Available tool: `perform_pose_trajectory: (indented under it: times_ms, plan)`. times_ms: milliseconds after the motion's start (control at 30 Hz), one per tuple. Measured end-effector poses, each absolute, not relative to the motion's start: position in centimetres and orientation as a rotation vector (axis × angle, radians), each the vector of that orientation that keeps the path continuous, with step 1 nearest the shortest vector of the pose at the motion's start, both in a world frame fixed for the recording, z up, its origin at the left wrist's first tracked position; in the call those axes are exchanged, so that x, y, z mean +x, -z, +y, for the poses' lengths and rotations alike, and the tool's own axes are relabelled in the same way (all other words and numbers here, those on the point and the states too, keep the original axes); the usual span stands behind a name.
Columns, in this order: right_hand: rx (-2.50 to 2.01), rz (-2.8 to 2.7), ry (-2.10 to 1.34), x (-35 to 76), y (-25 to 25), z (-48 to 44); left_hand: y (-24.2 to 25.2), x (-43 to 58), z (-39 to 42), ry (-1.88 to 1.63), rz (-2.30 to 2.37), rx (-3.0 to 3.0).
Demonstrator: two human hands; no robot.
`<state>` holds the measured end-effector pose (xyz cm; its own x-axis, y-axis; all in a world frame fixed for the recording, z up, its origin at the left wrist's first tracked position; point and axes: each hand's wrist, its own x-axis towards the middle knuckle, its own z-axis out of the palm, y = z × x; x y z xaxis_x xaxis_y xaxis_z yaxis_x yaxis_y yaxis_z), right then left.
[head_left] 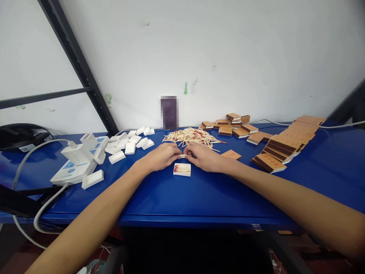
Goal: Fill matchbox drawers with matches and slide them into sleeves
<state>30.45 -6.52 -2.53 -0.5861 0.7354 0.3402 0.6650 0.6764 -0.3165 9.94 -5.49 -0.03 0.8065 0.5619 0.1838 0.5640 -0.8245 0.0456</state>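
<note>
My left hand (166, 156) and my right hand (199, 155) meet at the near edge of a heap of red-tipped matches (194, 135). Between their fingertips, both hands pinch a few matches (182, 156), lying crosswise; the red tips are hidden by my fingers. Just below, on the blue table, sits a white matchbox tray (182, 174) with several matches in it, their red heads to the left. Right of my right hand lies a flat orange matchbox sleeve (231, 154).
Several white trays (130, 147) lie to the left, beside a power strip (74, 171) with plugs and cables. Orange matchboxes (225, 130) are piled at the back right, with a leaning row of more (288, 139) farther right. A dark pixelated object (170, 113) stands against the wall.
</note>
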Motion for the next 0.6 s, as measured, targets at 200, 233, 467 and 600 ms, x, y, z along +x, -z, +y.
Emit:
perform_pose_trajectory:
  times_ms: [200,233,467,600]
  plan:
    - [-1.119,-2.442,-0.274,30.3,2.4,-6.9,0.2,10.2,-5.5,0.267,-0.948,-2.953]
    - [-1.129,-2.446,-0.242,30.3,2.4,-7.0,0.1,10.3,-5.6,0.241,-0.956,-2.939]
    - [-1.208,-2.476,-0.142,30.0,2.3,-7.1,-0.3,11.2,-6.4,0.019,-0.972,-2.792]
    - [-1.269,-2.497,-0.150,30.0,2.2,-6.9,-0.3,11.6,-7.0,-0.093,-0.954,-2.676]
